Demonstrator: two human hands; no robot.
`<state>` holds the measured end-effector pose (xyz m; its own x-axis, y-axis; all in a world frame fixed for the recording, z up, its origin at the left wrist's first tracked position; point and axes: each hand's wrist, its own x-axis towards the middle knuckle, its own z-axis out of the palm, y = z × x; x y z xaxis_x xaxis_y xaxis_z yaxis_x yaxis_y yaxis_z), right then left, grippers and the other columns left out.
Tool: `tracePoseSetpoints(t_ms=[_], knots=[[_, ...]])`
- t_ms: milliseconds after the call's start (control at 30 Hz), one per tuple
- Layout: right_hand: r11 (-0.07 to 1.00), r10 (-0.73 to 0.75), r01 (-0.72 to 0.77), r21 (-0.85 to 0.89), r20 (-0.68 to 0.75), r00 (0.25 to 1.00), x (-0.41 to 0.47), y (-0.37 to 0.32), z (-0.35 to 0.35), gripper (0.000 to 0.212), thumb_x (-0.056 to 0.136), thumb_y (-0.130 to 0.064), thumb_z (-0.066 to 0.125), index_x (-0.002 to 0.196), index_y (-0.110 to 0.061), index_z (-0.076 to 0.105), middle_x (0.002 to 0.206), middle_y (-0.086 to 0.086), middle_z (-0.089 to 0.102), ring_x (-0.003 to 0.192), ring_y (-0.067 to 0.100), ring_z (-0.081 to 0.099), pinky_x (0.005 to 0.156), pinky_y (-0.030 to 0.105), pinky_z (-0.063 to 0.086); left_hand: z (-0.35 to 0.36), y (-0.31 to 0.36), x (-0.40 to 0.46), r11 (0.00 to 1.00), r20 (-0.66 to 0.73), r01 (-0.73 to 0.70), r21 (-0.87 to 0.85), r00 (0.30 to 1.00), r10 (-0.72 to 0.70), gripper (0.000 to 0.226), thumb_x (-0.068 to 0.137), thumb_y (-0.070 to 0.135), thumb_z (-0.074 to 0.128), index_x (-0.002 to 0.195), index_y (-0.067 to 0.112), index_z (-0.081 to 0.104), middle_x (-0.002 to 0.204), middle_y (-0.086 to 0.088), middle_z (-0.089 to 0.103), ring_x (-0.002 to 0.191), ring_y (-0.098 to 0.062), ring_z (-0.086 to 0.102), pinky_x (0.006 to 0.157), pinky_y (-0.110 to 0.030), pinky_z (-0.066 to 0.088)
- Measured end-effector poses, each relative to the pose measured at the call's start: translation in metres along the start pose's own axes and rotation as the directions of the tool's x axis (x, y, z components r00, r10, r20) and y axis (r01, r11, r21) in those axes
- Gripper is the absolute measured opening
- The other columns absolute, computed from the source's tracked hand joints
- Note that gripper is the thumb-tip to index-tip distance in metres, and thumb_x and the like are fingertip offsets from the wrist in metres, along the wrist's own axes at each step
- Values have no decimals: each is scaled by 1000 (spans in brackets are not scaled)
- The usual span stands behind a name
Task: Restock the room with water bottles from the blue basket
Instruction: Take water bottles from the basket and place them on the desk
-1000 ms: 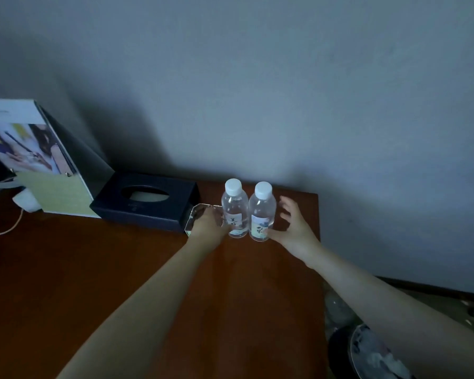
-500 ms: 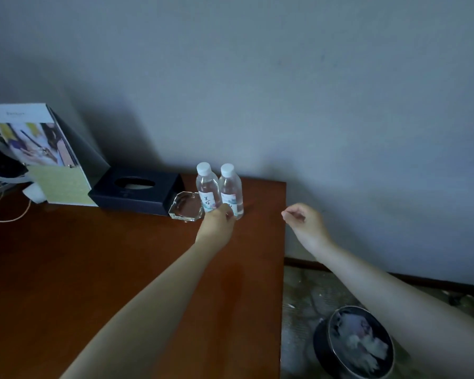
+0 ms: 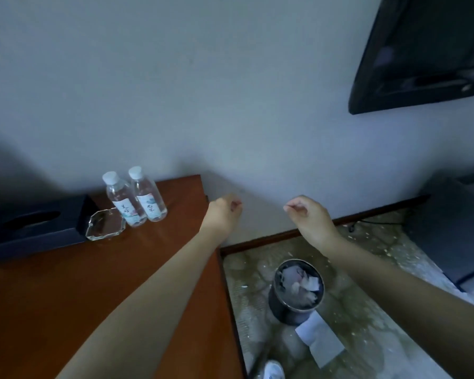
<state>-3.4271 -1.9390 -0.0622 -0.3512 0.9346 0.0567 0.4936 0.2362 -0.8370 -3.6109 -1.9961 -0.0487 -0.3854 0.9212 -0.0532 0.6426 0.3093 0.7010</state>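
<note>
Nearest me, my forearms reach out over the reddish-brown wooden tabletop point(image 3: 66, 296) and the patterned floor beside it, where a round dark waste bin point(image 3: 296, 292) holding crumpled paper stands. My left hand point(image 3: 222, 214) hangs past the tabletop's right edge, fingers loosely curled, its grip around nothing. My right hand point(image 3: 309, 217) is level with it over the floor, thumb and forefinger nearly pinched, also with nothing in it.

Farther back, near the wall, the two clear plastic water bottles with white caps point(image 3: 134, 199) stand touching each other, just beside a clear faceted glass ashtray point(image 3: 104, 224) and a dark navy tissue box point(image 3: 30, 228). Their long axes run upright, caps up, and they look tilted left, which I judge to be the wide lens.

The blue basket is not in view, so I cannot tell how many bottles remain to set out. The risk I see is small: the bottles stand close to the ashtray, so a careless sweep of my left arm across the tabletop could knock one over and send it rolling off the edge toward the bin.
</note>
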Motion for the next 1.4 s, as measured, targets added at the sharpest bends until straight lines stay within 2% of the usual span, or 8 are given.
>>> tracePoseSetpoints(t_ms=[67, 233, 367, 567, 867, 1033, 1233, 1400], knots=[[999, 44, -44, 16, -64, 997, -10, 12, -24, 17, 92, -17, 57, 101, -4, 64, 92, 1, 61, 88, 13, 55, 67, 13, 36, 18, 24, -2, 999, 48, -50, -6, 998, 50, 27, 96, 15, 48, 116, 3, 62, 112, -18, 65, 107, -31, 59, 83, -26, 44], [988, 133, -113, 106, -213, 968, -26, 48, -83, 7, 92, -12, 57, 97, -12, 61, 94, 0, 60, 91, 14, 55, 81, 22, 38, 65, 81, -6, 987, 143, -159, -29, 976, 161, 26, 96, 12, 44, 117, 5, 58, 101, -14, 62, 98, -27, 58, 73, -21, 38], [983, 175, -151, 108, -278, 944, -33, 80, -134, 17, 92, -15, 56, 105, -6, 62, 97, 2, 61, 90, 14, 55, 81, 26, 42, 110, 131, -2, 978, 171, -203, -45, 963, 207, 24, 95, 12, 46, 113, 5, 60, 90, -4, 56, 83, -19, 52, 66, -18, 36], [973, 227, -198, 118, -334, 915, -47, 130, -214, 18, 91, -15, 57, 104, -3, 63, 98, 3, 61, 92, 15, 56, 81, 22, 39, 190, 207, 3, 973, 207, -224, -51, 951, 230, 21, 94, 11, 48, 105, 6, 65, 106, -13, 67, 91, -24, 59, 72, -19, 38], [942, 336, -312, 126, -416, 845, -67, 191, -306, 12, 88, -17, 61, 93, -10, 69, 87, 4, 66, 82, 15, 59, 75, 27, 45, 290, 304, 2, 923, 340, -384, -41, 863, 374, 21, 94, 11, 46, 100, 7, 65, 99, -13, 69, 77, -18, 58, 69, -23, 42], [915, 401, -352, 197, -529, 748, -70, 223, -352, 9, 90, -17, 58, 94, -13, 66, 87, 2, 64, 82, 14, 57, 73, 23, 41, 337, 345, 17, 854, 438, -519, -22, 763, 475, 20, 95, 13, 46, 103, 6, 63, 106, -12, 67, 93, -26, 63, 78, -29, 48], [878, 469, -412, 243, -599, 649, -64, 267, -412, 16, 92, -18, 57, 104, -9, 64, 92, 3, 62, 83, 13, 55, 61, 11, 39, 404, 400, 54, 803, 510, -592, -75, 669, 541, 15, 95, 15, 49, 101, 8, 62, 91, -3, 61, 81, -17, 56, 72, -24, 41], [837, 527, -462, 295, -664, 531, -48, 306, -463, 20, 91, -19, 60, 107, -9, 63, 91, 2, 60, 83, 13, 54, 60, 8, 38, 464, 446, 95, 751, 553, -654, -89, 595, 583, 14, 95, 14, 49, 99, 8, 60, 96, -8, 64, 82, -17, 54, 72, -25, 41]])
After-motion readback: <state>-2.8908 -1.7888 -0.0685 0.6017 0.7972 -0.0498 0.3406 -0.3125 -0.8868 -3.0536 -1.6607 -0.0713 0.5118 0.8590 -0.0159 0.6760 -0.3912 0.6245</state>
